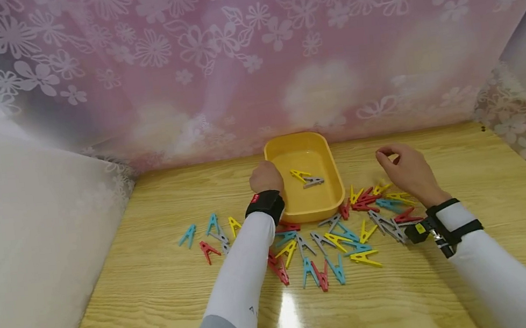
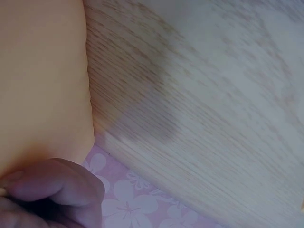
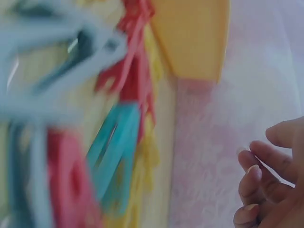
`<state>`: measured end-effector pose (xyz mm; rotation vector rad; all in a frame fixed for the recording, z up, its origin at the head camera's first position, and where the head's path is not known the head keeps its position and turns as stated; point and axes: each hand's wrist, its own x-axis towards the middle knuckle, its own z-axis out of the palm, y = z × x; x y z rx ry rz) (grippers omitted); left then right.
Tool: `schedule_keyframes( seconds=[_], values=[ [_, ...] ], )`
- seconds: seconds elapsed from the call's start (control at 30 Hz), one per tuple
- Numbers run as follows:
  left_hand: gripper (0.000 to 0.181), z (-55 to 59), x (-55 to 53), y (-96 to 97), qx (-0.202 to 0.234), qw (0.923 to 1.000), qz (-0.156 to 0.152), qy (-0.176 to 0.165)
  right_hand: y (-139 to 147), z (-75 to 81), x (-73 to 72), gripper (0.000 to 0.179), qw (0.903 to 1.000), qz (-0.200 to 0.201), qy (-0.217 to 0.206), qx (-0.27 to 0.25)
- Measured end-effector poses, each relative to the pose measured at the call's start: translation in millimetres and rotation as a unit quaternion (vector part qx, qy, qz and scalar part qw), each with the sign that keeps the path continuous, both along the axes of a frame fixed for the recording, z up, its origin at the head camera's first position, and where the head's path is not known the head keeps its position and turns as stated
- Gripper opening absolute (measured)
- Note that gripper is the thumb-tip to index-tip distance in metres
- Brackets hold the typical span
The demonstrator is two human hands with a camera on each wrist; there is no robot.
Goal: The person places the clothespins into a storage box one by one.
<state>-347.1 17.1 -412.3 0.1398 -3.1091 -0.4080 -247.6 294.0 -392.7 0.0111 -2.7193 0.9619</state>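
Note:
A yellow plastic tray (image 1: 313, 215) stands near the back of the table, with a yellow clothespin (image 1: 300, 175) and a grey clothespin (image 1: 313, 181) lying in it. My left hand (image 1: 266, 177) grips the tray's left side, its fingers curled; the left wrist view shows these curled fingers (image 2: 61, 185) against the tray wall (image 2: 42, 80). Over the right part of the loose clothespins hovers my right hand (image 1: 407, 172), fingers loosely bent. Nothing shows between its thumb and fingertips in the right wrist view, where blue clothespins (image 3: 116, 152) and red clothespins (image 3: 135, 71) lie below it.
Many red, yellow, blue and grey clothespins (image 1: 322, 241) are spread in front of the tray. A few more, among them a blue clothespin (image 1: 187, 236), lie left of my left forearm. Floral cloth (image 1: 234, 80) hangs behind the wooden table (image 1: 162, 305).

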Motion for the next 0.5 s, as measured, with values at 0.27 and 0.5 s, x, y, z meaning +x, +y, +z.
schedule_keyframes(
  seconds=[0.27, 0.5],
  values=[
    [0.023, 0.7, 1.4, -1.2, 0.002, 0.9999, -0.010, -0.006, 48, -14.9, 18.0, 0.056, 0.9938, -0.054, -0.076, 0.060],
    [0.024, -2.2, -2.0, -1.9, -0.008, 0.9999, -0.013, -0.005, 90, -17.9, 39.0, 0.065, 0.9810, -0.054, -0.158, 0.098]
  ],
)
